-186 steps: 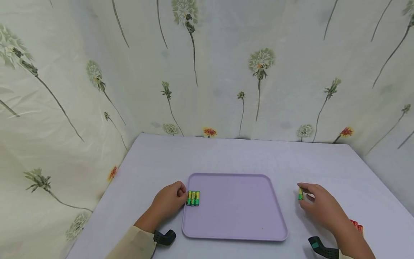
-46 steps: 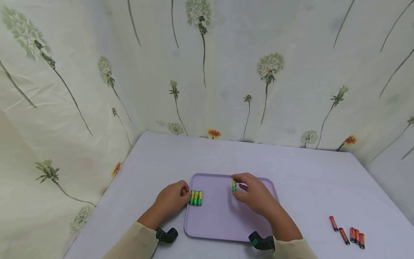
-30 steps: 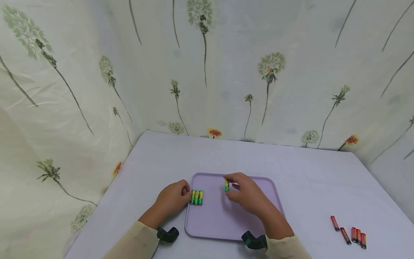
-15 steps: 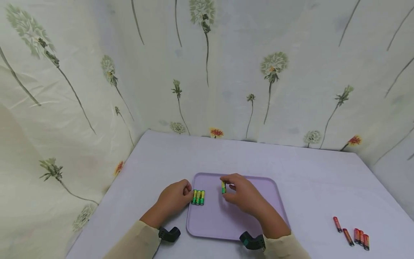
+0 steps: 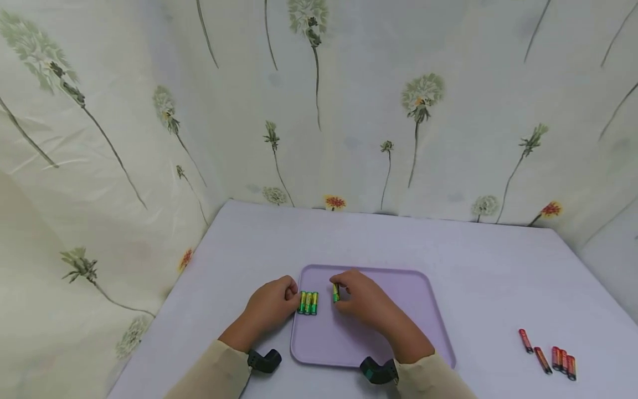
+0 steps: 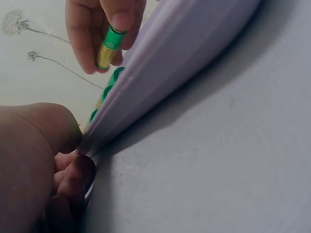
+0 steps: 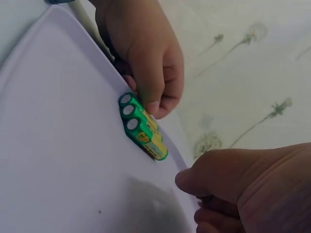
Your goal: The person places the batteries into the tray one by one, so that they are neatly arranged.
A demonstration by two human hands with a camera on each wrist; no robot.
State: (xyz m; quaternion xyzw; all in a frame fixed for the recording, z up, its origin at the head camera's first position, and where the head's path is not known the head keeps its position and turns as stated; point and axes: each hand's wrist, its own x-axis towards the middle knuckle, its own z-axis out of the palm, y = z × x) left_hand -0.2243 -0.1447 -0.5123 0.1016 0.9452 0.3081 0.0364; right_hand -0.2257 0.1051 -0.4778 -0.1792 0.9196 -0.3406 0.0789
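Observation:
A lilac tray (image 5: 379,332) lies on the table, and my left hand (image 5: 273,302) pinches its left rim between thumb and curled fingers. Just inside that rim, three green-and-yellow batteries (image 5: 308,303) lie side by side, close to my left thumb. Over the tray, to the right of this row, my right hand (image 5: 366,299) holds another green-and-yellow battery (image 5: 336,292) by its ends between thumb and fingers. The left wrist view shows this held battery (image 6: 111,47) above the tray's edge. My right fingers hide it in the right wrist view, where the row of batteries (image 7: 143,128) is plain.
Several red batteries (image 5: 558,359) lie on the white table (image 5: 498,288) to the right of the tray, some side by side and others apart. A flower-patterned cloth (image 5: 349,111) hangs behind the table and along its left side.
My right hand has carried its battery from right of the tray leftward over it, close to the row, and lower in the last half second. My left hand stays at the rim.

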